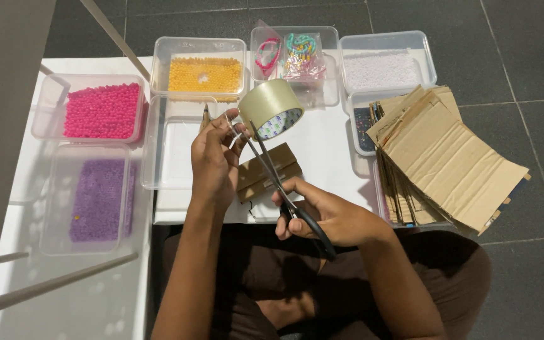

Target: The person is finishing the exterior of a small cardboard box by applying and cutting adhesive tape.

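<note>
My left hand [214, 160] is raised over the white table [325, 148] and grips a roll of clear packing tape [272, 108], a short strip pulled out between its fingers. My right hand [328, 217] holds black-handled scissors [284, 189]; the blades point up and to the left, and their tips reach the pulled strip just beside the left fingers. A small folded cardboard piece [266, 173] lies on the table under the scissors.
Clear tubs hold pink beads [102, 110], purple beads [99, 198], orange beads [204, 74] and white beads [382, 69]. One tub holds bagged bracelets [294, 56]. An empty tub [171, 145] sits left of my hand. Flattened cardboard sheets [442, 157] are stacked at right.
</note>
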